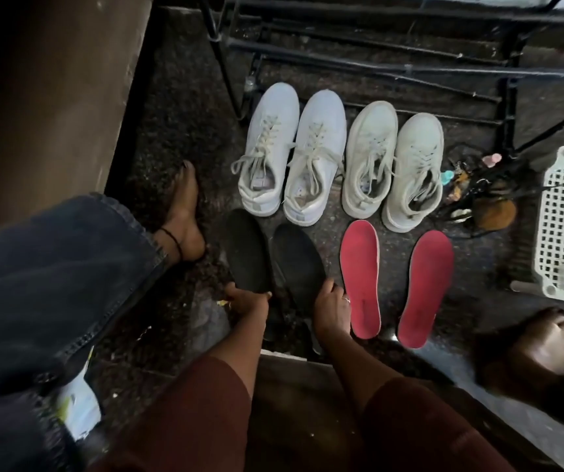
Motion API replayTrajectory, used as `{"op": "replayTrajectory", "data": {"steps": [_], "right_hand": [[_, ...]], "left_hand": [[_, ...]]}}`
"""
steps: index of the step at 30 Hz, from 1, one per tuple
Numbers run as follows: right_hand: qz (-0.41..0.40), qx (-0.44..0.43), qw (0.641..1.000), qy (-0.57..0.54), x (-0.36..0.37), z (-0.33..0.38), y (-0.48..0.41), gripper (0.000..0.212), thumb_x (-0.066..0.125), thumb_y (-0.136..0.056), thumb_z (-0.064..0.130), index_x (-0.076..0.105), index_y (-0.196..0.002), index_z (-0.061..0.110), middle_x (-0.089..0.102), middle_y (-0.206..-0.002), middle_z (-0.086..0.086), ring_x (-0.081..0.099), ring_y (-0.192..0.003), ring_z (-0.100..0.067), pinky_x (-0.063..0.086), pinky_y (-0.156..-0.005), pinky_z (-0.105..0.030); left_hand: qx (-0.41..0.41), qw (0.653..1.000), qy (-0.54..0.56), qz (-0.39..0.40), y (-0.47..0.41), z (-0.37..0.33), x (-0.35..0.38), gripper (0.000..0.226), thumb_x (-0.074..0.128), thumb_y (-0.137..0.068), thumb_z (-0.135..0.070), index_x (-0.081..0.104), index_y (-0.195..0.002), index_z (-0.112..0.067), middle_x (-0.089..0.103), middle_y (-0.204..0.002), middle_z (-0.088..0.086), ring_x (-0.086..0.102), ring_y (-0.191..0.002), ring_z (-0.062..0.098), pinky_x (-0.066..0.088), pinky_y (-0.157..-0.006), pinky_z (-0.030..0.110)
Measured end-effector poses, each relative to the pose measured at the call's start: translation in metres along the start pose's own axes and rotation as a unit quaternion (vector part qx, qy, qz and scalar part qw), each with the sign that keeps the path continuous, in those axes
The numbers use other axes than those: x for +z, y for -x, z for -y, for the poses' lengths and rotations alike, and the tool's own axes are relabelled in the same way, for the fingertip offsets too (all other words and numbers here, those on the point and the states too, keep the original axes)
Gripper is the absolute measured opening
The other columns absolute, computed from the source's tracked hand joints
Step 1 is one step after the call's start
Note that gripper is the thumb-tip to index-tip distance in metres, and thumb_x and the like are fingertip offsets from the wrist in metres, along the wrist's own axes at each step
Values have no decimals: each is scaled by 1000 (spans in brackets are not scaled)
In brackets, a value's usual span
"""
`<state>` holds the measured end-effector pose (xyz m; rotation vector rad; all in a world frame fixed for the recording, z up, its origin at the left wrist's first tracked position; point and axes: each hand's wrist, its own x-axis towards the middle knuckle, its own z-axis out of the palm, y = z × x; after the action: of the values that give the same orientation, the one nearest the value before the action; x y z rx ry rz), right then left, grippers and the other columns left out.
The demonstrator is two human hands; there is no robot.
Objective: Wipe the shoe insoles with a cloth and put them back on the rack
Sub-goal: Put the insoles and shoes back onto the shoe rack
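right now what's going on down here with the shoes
A person crouches over the floor, each hand on a black insole: left hand on the left insole, right hand on the right one. Two red insoles lie beside them. Two pairs of white sneakers stand in front of the black rack. No cloth is clearly visible.

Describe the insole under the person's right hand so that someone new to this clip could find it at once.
Start at the black metal shoe rack at the top; two pairs of white sneakers stand on the floor before it, and four insoles lie in a row nearer the camera. The right hand grips the heel of the second insole from the left. It is black, and it borders the two red insoles.
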<state>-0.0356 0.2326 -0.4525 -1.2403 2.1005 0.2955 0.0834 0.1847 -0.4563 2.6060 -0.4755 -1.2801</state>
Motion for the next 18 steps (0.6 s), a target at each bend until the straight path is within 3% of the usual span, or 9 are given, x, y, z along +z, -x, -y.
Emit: {"op": "replayTrajectory", "data": {"steps": [6, 9, 13, 18], "right_hand": [[18, -25, 997, -76, -12, 1, 10, 36, 35, -89, -7, 38, -122, 6, 42, -120, -16, 57, -102, -37, 43, -80, -42], [0, -46, 992, -119, -28, -1, 19, 31, 42, -85, -6, 44, -113, 7, 43, -116, -17, 58, -93, -40, 42, -73, -42], [-43, -88, 984, -146, -61, -10, 35, 34, 42, -83, -4, 46, -115, 7, 49, -114, -16, 55, -98, -38, 43, -77, -44], [-132, -85, 961, -227, -101, -21, 47, 42, 41, -80, -6, 48, -118, 9, 56, -112, -14, 56, -98, -36, 41, -74, -39]], "left_hand": [[8, 999, 2, 50, 4, -2, -1, 44, 58, -90, -2, 45, -132, 0, 50, -135, 17, 50, -120, 33, 40, -96, 33], [35, 999, -2, 39, 20, -6, -8, 47, 51, -95, -7, 39, -140, -4, 42, -143, 16, 43, -127, 35, 33, -106, 36], [76, 997, -26, 17, 58, -14, -24, 49, 48, -97, -12, 35, -143, -3, 36, -147, 19, 32, -136, 34, 24, -111, 36], [213, 977, 19, -13, 110, -34, -39, 51, 56, -93, -9, 38, -139, 3, 44, -142, 21, 40, -133, 31, 22, -102, 24]]}}
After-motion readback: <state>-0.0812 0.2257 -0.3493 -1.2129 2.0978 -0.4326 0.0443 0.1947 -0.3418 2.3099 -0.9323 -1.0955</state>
